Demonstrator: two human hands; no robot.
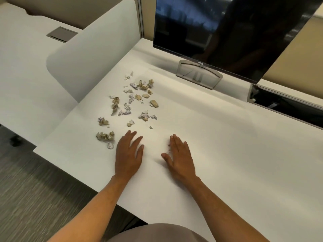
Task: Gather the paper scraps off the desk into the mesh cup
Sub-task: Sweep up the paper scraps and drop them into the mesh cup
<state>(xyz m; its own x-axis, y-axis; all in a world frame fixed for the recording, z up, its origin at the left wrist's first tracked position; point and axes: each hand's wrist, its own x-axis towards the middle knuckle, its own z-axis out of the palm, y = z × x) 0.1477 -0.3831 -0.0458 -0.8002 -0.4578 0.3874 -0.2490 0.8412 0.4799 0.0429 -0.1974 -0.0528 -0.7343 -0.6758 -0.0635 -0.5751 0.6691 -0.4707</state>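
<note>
Both my hands, left hand [128, 154] and right hand [180, 158], lie flat and relaxed on the white counter [227, 145], holding nothing, with the paper scraps [132, 103] scattered just beyond my left fingers.

Paper scraps [130, 105]: many small crumpled and torn pieces, tan and white with faint print, scattered loosely across the white desk's [227, 154] left half.

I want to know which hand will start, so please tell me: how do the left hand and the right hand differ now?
The left hand lies beside the paper scraps, nearly at the closest clump; the right hand lies farther from most, with one small scrap by its fingertips. Both lie flat and open on the desk, holding nothing.
</note>
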